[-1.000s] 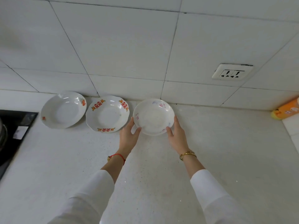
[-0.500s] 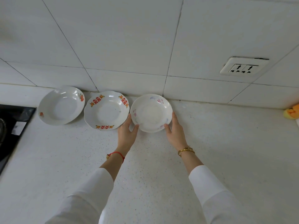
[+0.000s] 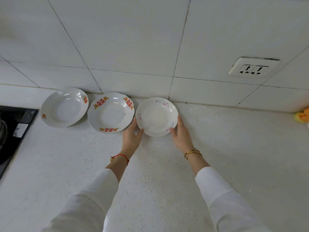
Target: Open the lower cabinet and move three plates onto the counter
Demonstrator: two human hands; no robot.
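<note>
Three white plates stand in a row on the speckled counter (image 3: 150, 164) against the tiled wall. The left plate (image 3: 64, 108) has small orange fruit marks. The middle plate (image 3: 111, 113) has a scalloped rim and red characters. The right plate (image 3: 156, 116) has faint pink and purple flowers. My left hand (image 3: 131, 137) grips the right plate's left rim, thumb on top. My right hand (image 3: 181, 133) grips its right rim the same way. The plate rests on or just above the counter, close to the wall. The lower cabinet is out of view.
A black stove top (image 3: 13, 129) lies at the left edge with a pot partly visible. A wall socket (image 3: 252, 67) sits on the tiles at upper right. An orange and yellow object (image 3: 303, 115) lies at the far right edge.
Both hands have carried the flowered plate a little farther back toward the wall, beside the middle plate. The view has tilted slightly upward.
</note>
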